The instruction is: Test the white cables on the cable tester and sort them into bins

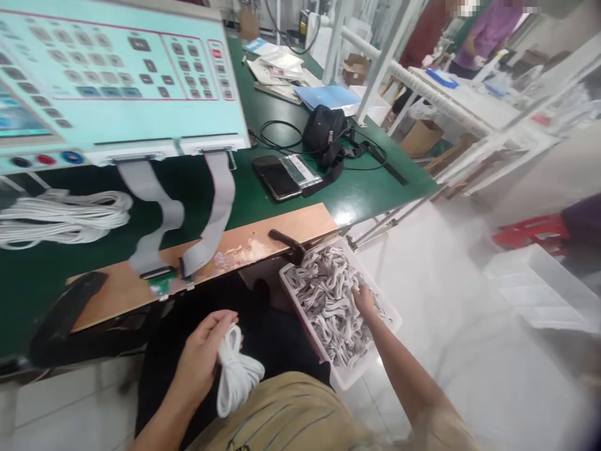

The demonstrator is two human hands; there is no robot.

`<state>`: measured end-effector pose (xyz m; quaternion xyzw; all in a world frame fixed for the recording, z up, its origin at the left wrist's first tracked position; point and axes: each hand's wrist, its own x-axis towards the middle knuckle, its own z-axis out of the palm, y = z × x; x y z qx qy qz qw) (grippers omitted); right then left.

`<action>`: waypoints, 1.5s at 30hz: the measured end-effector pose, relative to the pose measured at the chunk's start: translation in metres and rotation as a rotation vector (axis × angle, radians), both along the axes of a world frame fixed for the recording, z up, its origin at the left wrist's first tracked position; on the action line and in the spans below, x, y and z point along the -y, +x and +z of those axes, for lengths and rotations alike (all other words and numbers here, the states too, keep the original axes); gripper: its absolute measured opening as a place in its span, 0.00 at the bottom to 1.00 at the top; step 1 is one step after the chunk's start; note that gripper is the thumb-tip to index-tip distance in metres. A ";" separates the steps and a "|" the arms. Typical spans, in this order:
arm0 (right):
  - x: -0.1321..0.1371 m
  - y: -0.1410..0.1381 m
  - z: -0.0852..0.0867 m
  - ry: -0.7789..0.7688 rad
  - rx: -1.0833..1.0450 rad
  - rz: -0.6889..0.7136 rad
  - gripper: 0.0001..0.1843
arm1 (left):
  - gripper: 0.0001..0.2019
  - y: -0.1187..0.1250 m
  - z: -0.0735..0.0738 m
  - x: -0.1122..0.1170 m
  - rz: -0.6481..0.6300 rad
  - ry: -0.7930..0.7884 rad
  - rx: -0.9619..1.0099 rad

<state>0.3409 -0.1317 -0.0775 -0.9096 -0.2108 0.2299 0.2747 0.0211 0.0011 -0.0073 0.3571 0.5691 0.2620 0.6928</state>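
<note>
Over my lap, my left hand (206, 347) is closed around a coiled white cable (237, 373), whose loops hang below the fingers. My right hand (364, 302) reaches down to the right into a white plastic bin (307, 326). Its fingers look slightly apart and touch the bundled cables (331, 294) heaped there; no single bundle shows clearly in the grasp. On the bench to the left stands a light-blue tester (113, 106) with keys and a screen. Two grey ribbon cables (220, 188) run from it to a small green circuit board (161, 285) at the bench edge.
Another coil of white cable (66, 216) lies under the tester. A phone (276, 176), a black pouch (323, 128) and papers (282, 66) rest on the green bench (375, 181). A black bar (286, 241) juts near the bin. Co-workers stand at a farther table (469, 103).
</note>
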 end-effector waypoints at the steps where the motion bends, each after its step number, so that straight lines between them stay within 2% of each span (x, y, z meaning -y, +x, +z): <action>1: -0.010 -0.012 0.001 0.034 -0.040 0.071 0.11 | 0.15 0.001 0.000 0.002 -0.022 0.078 -0.032; 4: -0.044 -0.077 0.015 0.211 -0.239 0.380 0.08 | 0.12 0.003 0.002 0.005 -0.127 0.348 -0.173; 6: -0.060 -0.126 0.033 0.395 -0.401 0.667 0.06 | 0.10 0.000 0.004 0.007 -0.193 0.527 -0.234; 7: -0.065 -0.148 0.041 0.466 -0.471 0.749 0.06 | 0.09 -0.003 0.005 0.008 -0.215 0.610 -0.248; 9: -0.071 -0.181 0.055 0.555 -0.613 0.828 0.05 | 0.07 -0.011 0.007 0.009 -0.228 0.750 -0.272; 12: -0.073 -0.206 0.061 0.573 -0.815 0.805 0.03 | 0.06 -0.025 0.009 0.014 -0.222 0.897 -0.304; 16: -0.070 -0.215 0.059 0.583 -0.961 0.818 0.04 | 0.09 -0.036 0.010 0.021 -0.275 1.022 -0.271; 19: -0.070 -0.215 0.057 0.631 -0.936 0.800 0.03 | 0.13 -0.042 0.011 0.022 -0.277 1.005 -0.226; 21: -0.072 -0.212 0.057 0.680 -0.907 0.780 0.03 | 0.13 -0.047 0.011 0.020 -0.252 0.916 -0.224; 26: -0.080 -0.203 0.059 0.744 -0.860 0.781 0.03 | 0.08 -0.061 0.011 0.015 -0.324 0.562 -0.178; 28: -0.082 -0.203 0.060 0.740 -0.896 0.766 0.03 | 0.08 -0.062 0.011 0.016 -0.329 0.509 -0.117; 31: -0.084 -0.206 0.059 0.727 -0.957 0.722 0.04 | 0.10 -0.060 0.013 0.017 -0.363 0.555 -0.059; 34: -0.082 -0.209 0.057 0.679 -0.997 0.710 0.05 | 0.07 -0.055 0.016 0.018 -0.338 0.597 -0.079; 41: -0.079 -0.208 0.052 0.652 -0.903 0.813 0.06 | 0.06 -0.049 0.018 0.020 -0.337 0.643 -0.162; 45: -0.080 -0.211 0.048 0.645 -0.756 0.708 0.03 | 0.18 -0.047 0.011 0.029 -0.309 0.638 -0.236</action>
